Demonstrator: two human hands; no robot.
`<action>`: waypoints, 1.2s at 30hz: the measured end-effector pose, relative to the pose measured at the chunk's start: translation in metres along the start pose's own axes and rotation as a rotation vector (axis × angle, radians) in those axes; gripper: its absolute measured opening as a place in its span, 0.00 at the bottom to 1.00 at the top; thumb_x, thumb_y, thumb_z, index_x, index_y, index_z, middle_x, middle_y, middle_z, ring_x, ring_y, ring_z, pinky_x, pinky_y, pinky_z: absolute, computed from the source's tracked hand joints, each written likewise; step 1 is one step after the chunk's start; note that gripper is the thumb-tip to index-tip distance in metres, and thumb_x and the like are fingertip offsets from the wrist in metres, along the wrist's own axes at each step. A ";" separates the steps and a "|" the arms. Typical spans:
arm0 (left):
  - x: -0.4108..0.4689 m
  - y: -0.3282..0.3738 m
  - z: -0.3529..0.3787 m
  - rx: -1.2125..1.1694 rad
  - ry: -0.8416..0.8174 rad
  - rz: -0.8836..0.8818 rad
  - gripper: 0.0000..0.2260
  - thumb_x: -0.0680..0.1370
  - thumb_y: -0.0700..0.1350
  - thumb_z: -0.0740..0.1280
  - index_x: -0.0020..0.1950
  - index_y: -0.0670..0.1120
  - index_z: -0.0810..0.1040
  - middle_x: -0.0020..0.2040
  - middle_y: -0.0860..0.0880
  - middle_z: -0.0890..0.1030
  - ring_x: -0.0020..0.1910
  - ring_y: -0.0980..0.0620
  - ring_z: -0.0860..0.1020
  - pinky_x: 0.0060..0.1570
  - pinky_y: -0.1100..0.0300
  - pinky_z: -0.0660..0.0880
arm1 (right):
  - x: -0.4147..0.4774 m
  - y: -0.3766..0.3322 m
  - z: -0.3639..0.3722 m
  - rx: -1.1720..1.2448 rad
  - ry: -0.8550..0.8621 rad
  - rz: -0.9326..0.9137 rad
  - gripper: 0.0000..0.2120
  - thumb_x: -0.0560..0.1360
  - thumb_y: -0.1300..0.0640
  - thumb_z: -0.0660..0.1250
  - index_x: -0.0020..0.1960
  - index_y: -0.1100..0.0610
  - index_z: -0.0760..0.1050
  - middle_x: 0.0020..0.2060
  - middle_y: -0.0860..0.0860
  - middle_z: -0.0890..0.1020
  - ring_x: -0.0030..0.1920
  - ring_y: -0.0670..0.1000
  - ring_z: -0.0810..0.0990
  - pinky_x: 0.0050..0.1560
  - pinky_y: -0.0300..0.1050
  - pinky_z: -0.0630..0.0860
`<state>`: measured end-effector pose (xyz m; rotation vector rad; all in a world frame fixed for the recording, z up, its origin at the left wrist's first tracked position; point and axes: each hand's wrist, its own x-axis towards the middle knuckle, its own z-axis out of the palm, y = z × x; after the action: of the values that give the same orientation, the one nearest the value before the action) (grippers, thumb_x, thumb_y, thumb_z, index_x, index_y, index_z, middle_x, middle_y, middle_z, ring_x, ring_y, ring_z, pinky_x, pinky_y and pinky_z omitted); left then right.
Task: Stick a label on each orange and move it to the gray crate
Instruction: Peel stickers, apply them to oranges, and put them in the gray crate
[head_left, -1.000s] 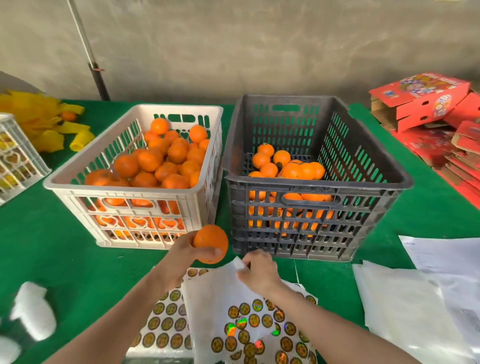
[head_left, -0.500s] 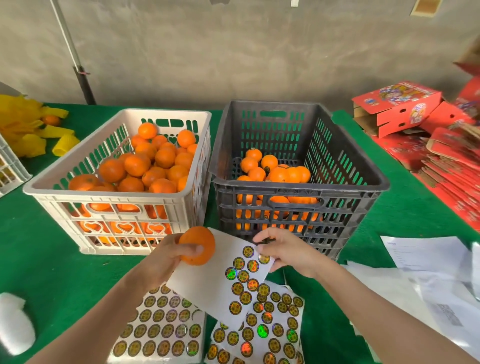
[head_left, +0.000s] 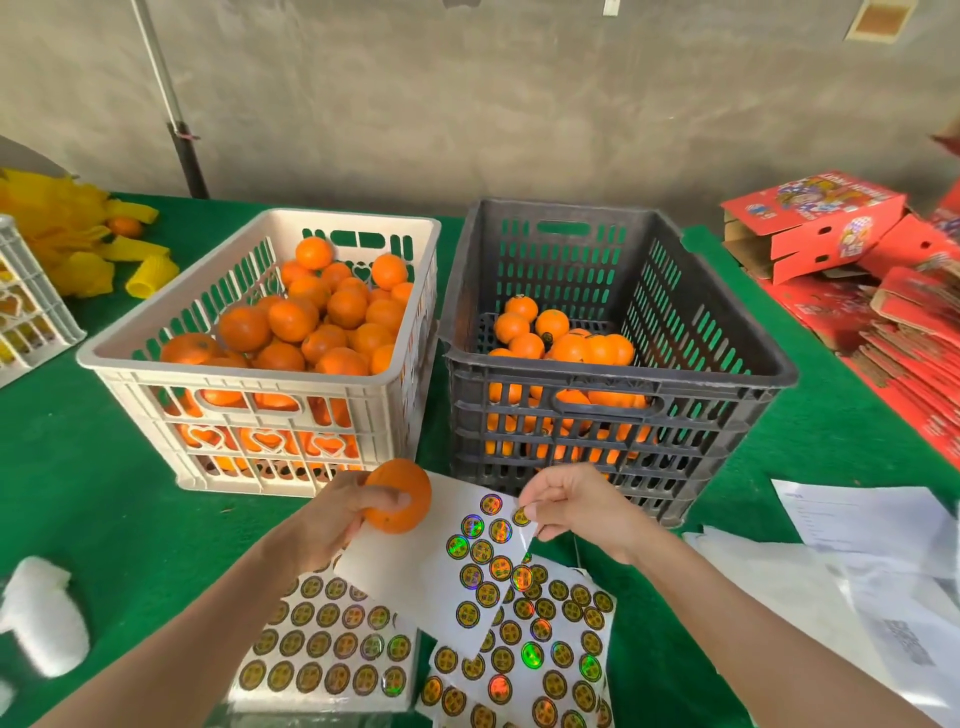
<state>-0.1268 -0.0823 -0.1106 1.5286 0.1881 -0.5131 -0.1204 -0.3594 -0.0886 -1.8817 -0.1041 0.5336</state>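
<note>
**Label coming off the sheet, orange held ready**

The hands are apart. The left hand (head_left: 332, 519) grips one orange (head_left: 399, 496) just below mid-frame. To its right, the right hand (head_left: 576, 506) pinches a round label (head_left: 521, 516) at the upper right corner of the raised sticker sheet (head_left: 415, 566). A second ago that hand only lifted the sheet by its corner. Now it has settled on one label, so peeling looks begun and this orange is likely still unlabelled. Behind them stand the partly filled gray crate (head_left: 618, 375) and, left of it, the white crate (head_left: 249, 378), both on the green tabletop (head_left: 104, 519).
</note>
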 end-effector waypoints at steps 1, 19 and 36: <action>-0.001 0.000 0.000 0.026 -0.019 -0.001 0.42 0.50 0.52 0.77 0.61 0.40 0.71 0.50 0.42 0.84 0.47 0.44 0.83 0.44 0.56 0.79 | -0.001 0.001 0.000 0.020 -0.021 0.005 0.10 0.75 0.69 0.66 0.41 0.56 0.79 0.41 0.50 0.84 0.41 0.46 0.81 0.42 0.38 0.79; -0.037 0.056 0.040 -0.334 -0.340 0.298 0.39 0.55 0.50 0.84 0.64 0.55 0.75 0.63 0.44 0.73 0.59 0.37 0.76 0.51 0.50 0.77 | -0.032 -0.103 0.001 -0.351 0.085 -0.643 0.11 0.77 0.64 0.64 0.44 0.47 0.75 0.39 0.49 0.77 0.40 0.51 0.75 0.43 0.50 0.73; -0.040 0.105 0.063 -0.335 -0.149 0.435 0.23 0.71 0.49 0.68 0.64 0.42 0.74 0.57 0.40 0.80 0.54 0.44 0.78 0.58 0.46 0.74 | -0.041 -0.157 0.005 -0.679 0.140 -0.755 0.12 0.76 0.63 0.67 0.56 0.54 0.68 0.35 0.46 0.77 0.38 0.45 0.76 0.40 0.41 0.74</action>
<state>-0.1288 -0.1402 0.0047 1.1524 -0.1664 -0.2308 -0.1307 -0.3095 0.0659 -2.3104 -0.9566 -0.1897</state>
